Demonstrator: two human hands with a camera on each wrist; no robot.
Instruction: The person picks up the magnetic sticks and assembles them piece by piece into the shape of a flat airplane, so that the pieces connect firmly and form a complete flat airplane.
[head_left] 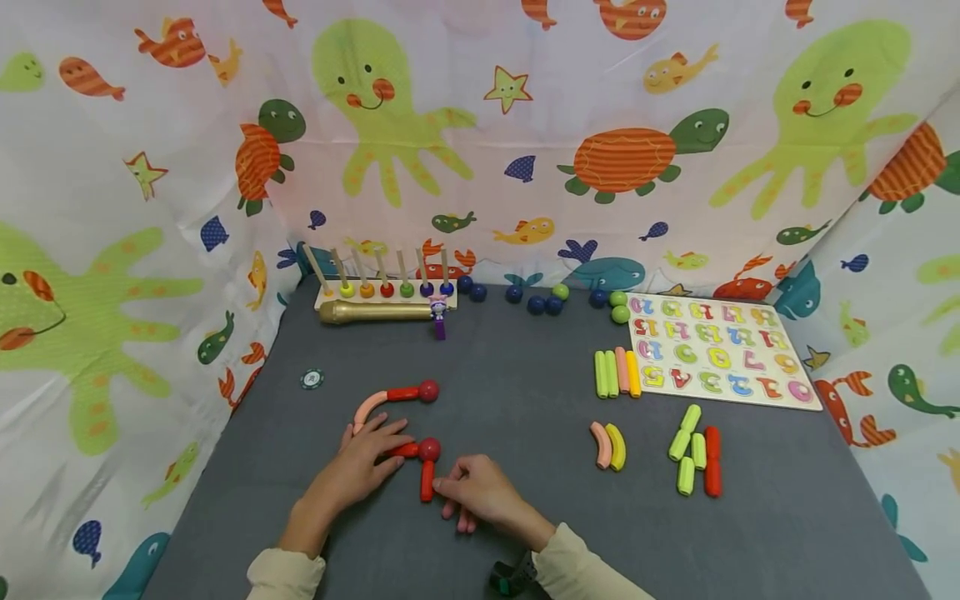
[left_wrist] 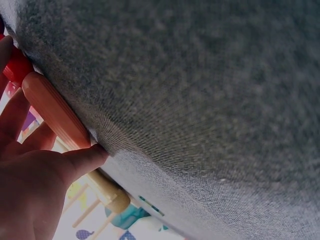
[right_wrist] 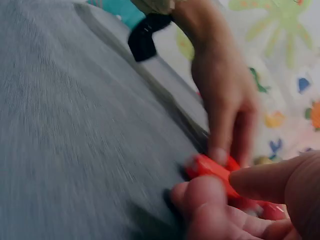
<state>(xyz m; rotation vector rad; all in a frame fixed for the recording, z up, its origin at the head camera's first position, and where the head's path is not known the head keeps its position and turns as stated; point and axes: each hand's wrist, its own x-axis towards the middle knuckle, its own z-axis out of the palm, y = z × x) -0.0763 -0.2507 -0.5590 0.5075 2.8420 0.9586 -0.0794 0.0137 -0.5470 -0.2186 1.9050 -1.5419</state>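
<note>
Red sticks and balls lie on the dark table. My left hand [head_left: 362, 460] pinches a straight red stick [head_left: 405, 451] between thumb and index finger, with the other fingers spread. That stick meets a red ball [head_left: 430, 449]. Another red stick [head_left: 427, 482] runs from the ball toward the table's near side; the right hand [head_left: 480, 492] pinches it by its side, fingers curled. Beyond my left hand, a curved pink stick [head_left: 369, 406] joins a red stick [head_left: 402, 393] and a second red ball [head_left: 429, 391]. A pink stick [left_wrist: 57, 110] lies beside the left fingers.
A gold rod [head_left: 375, 312] lies before a peg board [head_left: 360, 287]. Blue and green balls [head_left: 536, 305] line the back. At right are a number board [head_left: 720, 350], green sticks [head_left: 686, 481], curved sticks [head_left: 617, 447] and a long red piece [head_left: 712, 462]. A round chip [head_left: 312, 379] lies left.
</note>
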